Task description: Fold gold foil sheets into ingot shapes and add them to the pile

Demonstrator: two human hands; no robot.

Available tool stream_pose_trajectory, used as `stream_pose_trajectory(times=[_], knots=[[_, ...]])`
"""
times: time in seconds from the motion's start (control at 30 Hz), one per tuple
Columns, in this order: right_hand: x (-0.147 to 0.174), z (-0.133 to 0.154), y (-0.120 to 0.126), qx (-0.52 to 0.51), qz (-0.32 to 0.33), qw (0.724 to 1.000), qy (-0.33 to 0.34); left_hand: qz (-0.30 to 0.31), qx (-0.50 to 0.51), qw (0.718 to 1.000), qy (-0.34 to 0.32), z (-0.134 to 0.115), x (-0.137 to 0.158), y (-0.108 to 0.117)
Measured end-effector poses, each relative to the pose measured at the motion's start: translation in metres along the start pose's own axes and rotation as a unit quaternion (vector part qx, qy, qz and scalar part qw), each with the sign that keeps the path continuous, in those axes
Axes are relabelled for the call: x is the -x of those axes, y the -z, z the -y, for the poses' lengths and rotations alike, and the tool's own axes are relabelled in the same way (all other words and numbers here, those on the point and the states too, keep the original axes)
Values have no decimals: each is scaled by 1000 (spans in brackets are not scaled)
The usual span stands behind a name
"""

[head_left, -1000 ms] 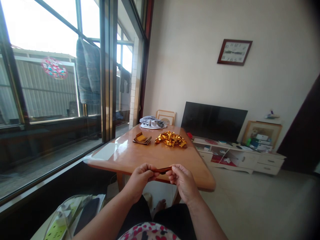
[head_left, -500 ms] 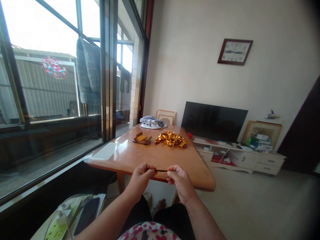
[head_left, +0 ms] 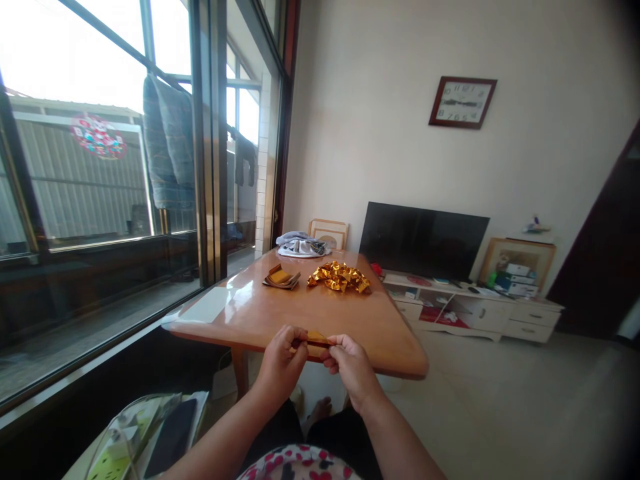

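Between my hands, over the near edge of the wooden table, is a small folded piece of gold foil paper. My left hand pinches its left end and my right hand pinches its right end. The sheet shows a gold face above a dark lower edge. Farther back on the table lies a heap of shiny folded gold foil pieces. Left of the heap sits a stack of gold and brown paper sheets, its edges curling up.
Folded cloth lies at the table's far end. A television stands on a white cabinet to the right. At lower left, a power strip and a dark phone-like slab rest on a surface. A window borders the left side.
The foil paper between my hands showed only as a thin dark strip; now its gold face is visible. My hands have come slightly closer together. The view has shifted a little.
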State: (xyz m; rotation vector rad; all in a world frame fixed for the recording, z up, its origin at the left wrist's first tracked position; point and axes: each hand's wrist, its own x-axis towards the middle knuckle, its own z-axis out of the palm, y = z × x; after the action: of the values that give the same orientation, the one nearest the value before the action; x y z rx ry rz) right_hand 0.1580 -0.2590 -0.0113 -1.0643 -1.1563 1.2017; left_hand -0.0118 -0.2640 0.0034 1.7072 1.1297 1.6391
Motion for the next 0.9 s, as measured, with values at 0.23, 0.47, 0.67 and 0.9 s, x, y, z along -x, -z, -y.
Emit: stream_pose_trajectory(times=[0.23,0.47,0.67,0.9], knots=[[-1,-7,-6,37,-29,996,80,-31,62,996,61,17,-4,-4],[-1,-8,-7,42,-27,991,127,13,181,964,196,8,-2,-5],[-4,-9,-5,42,-37,989,138,18,203,958,201,9,-3,-7],[-6,-13,-1,65,-45,987,140,21,201,956,212,14,-3,-10]])
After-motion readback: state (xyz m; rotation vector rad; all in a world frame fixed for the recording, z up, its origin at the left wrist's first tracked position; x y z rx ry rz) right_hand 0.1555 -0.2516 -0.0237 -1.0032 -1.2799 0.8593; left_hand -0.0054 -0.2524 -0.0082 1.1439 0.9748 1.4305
